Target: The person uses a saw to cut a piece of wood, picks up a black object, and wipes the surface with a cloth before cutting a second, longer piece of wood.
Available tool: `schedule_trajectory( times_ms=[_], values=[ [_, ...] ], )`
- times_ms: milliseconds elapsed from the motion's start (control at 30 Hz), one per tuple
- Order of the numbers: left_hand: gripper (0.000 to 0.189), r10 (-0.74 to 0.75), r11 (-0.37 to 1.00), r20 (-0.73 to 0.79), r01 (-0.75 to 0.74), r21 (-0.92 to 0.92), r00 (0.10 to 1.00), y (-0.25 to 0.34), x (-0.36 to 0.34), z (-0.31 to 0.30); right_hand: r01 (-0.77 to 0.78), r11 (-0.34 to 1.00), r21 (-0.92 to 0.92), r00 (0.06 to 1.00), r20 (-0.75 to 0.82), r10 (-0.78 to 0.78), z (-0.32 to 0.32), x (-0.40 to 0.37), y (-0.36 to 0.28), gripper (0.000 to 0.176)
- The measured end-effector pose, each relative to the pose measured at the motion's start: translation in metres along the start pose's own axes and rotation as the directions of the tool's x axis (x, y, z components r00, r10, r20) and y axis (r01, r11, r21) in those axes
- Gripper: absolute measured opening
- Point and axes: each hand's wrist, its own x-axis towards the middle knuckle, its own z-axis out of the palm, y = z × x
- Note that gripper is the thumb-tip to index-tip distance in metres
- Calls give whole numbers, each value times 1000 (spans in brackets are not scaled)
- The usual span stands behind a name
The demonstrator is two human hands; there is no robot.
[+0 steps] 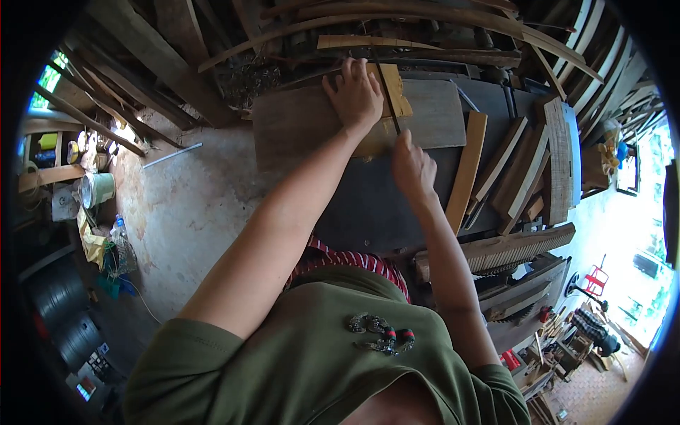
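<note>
Right hand [416, 168] closed on a slender tool [387, 92], long axis forward, slightly leftward; left hand [356, 98], fingers spread, ahead-left of grip.

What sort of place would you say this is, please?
Probably a woodworking shop: long timbers stretch across the upper left, cut wood pieces lie at the right, and a dark tool crosses a yellowish wood piece.
</note>
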Motion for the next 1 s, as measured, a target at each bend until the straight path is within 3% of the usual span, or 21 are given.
schedule_trajectory(
  times_ms=[33, 133, 200, 367, 433, 533, 667, 833, 867, 933, 1000],
  values=[
    [37, 3, 1000, -14, -3, -20, 1000, 0, 0, 0, 34, 999, 6, 997, -74, -33, 2, 16, -3, 12],
    [37, 4, 1000, -30, -5, -29, 1000, -1, 1, -1, 15, 994, 105, 999, -49, -10, 2, 38, -10, 13],
    [37, 9, 999, -35, -11, -37, 999, -1, 1, 1, 9, 997, 73, 999, -41, -6, 0, 17, -3, 12],
    [38, -28, 1000, -7, 28, 4, 1000, -2, 0, -2, -54, 998, 10, 991, 122, 52, -11, -29, 3, 12],
    [37, -18, 1000, -7, 18, -2, 1000, 2, 1, 0, 13, 1000, -5, 1000, -28, -13, -2, -15, 7, 11],
    [38, -23, 1000, -2, 23, -1, 1000, 0, 2, 1, 75, 997, 15, 988, -133, -72, 8, 29, -2, 12],
    [38, -11, 1000, -16, 11, -23, 1000, 2, 1, 1, 62, 998, 15, 989, -132, -59, 4, 18, -1, 11],
    [39, -5, 999, -20, 6, 40, 1000, -1, 1, 2, -31, 999, -29, 993, 109, 34, -12, -33, 6, 9],
    [39, -1, 999, -22, 1, 37, 1000, -1, 1, 1, -34, 999, -29, 994, 104, 37, -9, -26, 5, 9],
    [39, -17, 1000, -13, 17, 11, 1000, 0, 0, 1, 43, 999, 15, 998, -49, -42, -1, 4, 4, 10],
    [38, -21, 1000, -28, 21, -19, 999, 0, 2, 2, 30, 998, 51, 999, -39, -28, 2, 35, -5, 11]
  ],
)
